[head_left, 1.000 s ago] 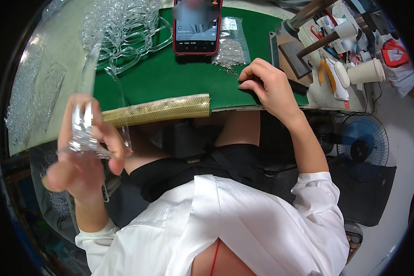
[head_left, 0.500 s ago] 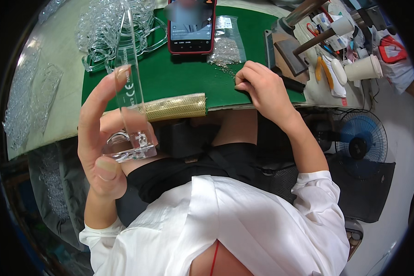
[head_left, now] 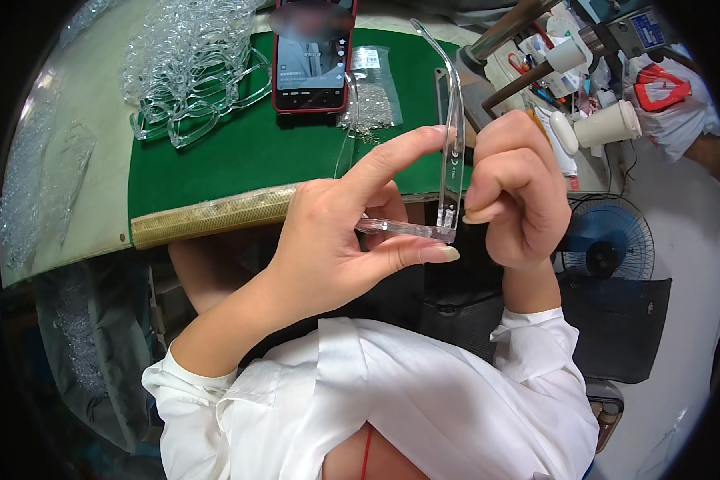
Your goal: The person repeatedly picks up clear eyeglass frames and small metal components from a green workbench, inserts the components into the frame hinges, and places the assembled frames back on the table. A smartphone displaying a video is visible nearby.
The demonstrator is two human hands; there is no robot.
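Observation:
Between the thumb and fingers of my left hand (head_left: 320, 244) is a clear plastic eyeglass frame (head_left: 454, 112). One of its temples stands upright, with the hinge corner at the lower end just beyond my thumb tip. My right hand (head_left: 524, 192) is close beside that hinge, its fingers curled and the thumb pressed to the index finger. Anything in that pinch is too small or hidden to make out. Tiny metal pieces (head_left: 366, 136) lie spilled on the green mat (head_left: 208, 172) by a clear bag (head_left: 374, 92) of more such pieces.
A tangled heap of clear eyeglass frames (head_left: 188, 68) covers the mat's far left. A red-edged phone (head_left: 308, 92) stands beyond my hands. Gold patterned trim (head_left: 216, 213) runs along the table's front edge. Right are a metal press (head_left: 500, 40), a white cup (head_left: 608, 124) and a fan (head_left: 608, 240).
My left hand has brought the eyeglass frame to the right and turned it. My right hand has lifted from beside the metal pieces, moving right and nearer to the frame's hinge.

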